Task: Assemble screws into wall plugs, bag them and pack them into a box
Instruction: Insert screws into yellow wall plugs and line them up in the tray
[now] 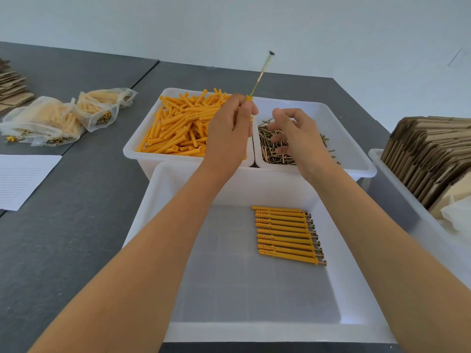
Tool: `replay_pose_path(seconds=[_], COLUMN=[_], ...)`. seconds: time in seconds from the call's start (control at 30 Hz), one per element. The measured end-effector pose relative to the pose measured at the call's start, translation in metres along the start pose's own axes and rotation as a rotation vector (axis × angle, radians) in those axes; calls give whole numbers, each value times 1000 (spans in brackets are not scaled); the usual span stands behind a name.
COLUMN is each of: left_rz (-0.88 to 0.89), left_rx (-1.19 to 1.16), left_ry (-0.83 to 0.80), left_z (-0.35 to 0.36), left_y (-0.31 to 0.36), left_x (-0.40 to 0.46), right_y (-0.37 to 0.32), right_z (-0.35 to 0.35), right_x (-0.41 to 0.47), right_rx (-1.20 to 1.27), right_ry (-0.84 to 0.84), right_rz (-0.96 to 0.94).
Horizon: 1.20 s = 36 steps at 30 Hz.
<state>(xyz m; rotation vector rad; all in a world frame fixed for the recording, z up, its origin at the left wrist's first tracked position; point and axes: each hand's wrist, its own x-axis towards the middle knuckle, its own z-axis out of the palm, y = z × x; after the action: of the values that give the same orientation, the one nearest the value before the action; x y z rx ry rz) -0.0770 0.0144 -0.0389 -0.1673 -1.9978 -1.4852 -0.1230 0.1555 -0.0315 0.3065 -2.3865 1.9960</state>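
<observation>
Here our left hand (230, 126) grips a plug (249, 98) upright so its half-seated screw (261, 75) stays aligned, while our right hand (293, 135) hovers loosely spread, holding nothing, over the screw bin (356, 159).

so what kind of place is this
Probably a small hand-assembly and packing station: white bins of loose orange wall plugs and screws, filled bags on the dark table, and flattened cardboard boxes stacked at the right.

The dark grey table (76, 225) carries three white tubs, the nearest (254, 327) central. Left of it lie filled bags (51, 121) and a lined sheet (23, 179); right, a tray of cardboard (397, 184).
</observation>
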Motion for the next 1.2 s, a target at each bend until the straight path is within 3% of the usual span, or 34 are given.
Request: replay_pose_path(seconds=[0.17,0.4,0.57,0.77,0.87,1.03,1.2], left_rz=[-107,-295,-268,-192,-80,216,370], left_rx=[-158,-178,40,350,568,876,971], left_ry=[-140,-707,-1123,-1371,-1405,-1260,-1156], left_z=[3,2,3,38,51,61,65], left_y=[18,35,45,58,59,62,60], left_x=[0,-5,-12,-47,-71,-99,-104], right_y=[14,14,15,17,19,20,21], right_z=[-19,-31,-31,-32,-32,-31,-31], right_x=[11,14,16,19,21,23,24], right_rx=[41,271,465,443,423,423,403], right_ry=[183,260,305,287,285,278,273], right_rz=[138,206,258,262,267,274,276])
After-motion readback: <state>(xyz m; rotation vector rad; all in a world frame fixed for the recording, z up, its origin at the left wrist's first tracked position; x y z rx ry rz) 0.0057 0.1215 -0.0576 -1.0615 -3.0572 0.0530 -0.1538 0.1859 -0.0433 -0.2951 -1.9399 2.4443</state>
